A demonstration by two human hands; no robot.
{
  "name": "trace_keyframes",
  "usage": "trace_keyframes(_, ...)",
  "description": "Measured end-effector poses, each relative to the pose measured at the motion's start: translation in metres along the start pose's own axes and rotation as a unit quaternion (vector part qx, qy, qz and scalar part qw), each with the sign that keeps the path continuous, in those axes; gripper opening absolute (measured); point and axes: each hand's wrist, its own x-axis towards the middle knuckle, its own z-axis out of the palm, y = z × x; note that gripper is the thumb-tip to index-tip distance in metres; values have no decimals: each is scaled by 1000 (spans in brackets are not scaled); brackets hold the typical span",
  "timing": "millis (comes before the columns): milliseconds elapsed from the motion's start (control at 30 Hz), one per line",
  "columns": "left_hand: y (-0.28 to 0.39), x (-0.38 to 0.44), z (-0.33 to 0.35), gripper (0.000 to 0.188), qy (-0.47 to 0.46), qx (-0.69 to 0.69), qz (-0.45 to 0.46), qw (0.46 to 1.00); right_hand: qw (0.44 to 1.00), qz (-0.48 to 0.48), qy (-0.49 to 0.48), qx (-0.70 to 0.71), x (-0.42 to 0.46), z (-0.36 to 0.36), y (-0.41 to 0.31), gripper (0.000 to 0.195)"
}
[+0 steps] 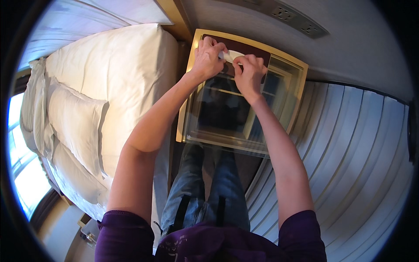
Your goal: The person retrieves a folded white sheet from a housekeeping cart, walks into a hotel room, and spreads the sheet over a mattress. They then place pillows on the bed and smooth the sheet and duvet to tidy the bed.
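Both my hands are at the far end of a glass-topped wooden cabinet (219,139). Between them is a small white item (234,56) with a rounded edge; my fingers hide much of it, so I cannot tell its exact kind. My left hand (211,57) pinches its left end between thumb and fingers. At the other end, my right hand (249,70) grips it with thumb and forefinger. Beneath the hands lies a dark brown flat panel or tray (258,52) on the glass, partly covered by them.
To the left stands a bed with a pale sheet (131,65) and a rumpled pillow (73,121). Wall sockets (294,19) sit above the cabinet. White slatted folding panels (347,147) run along the right. A bright window (27,170) is at far left.
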Motion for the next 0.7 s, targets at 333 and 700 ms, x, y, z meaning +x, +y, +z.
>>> trace_keyframes(333, -15, 3, -5, 36, -77, -42, 275, 957, 999, -46, 11, -22, -18, -6, -5, 38)
trace_keyframes(700, -2, 30, 4, 24, -121, -43, 246, 961, 999, 50, -2, -8, -4, -13, -6, 42)
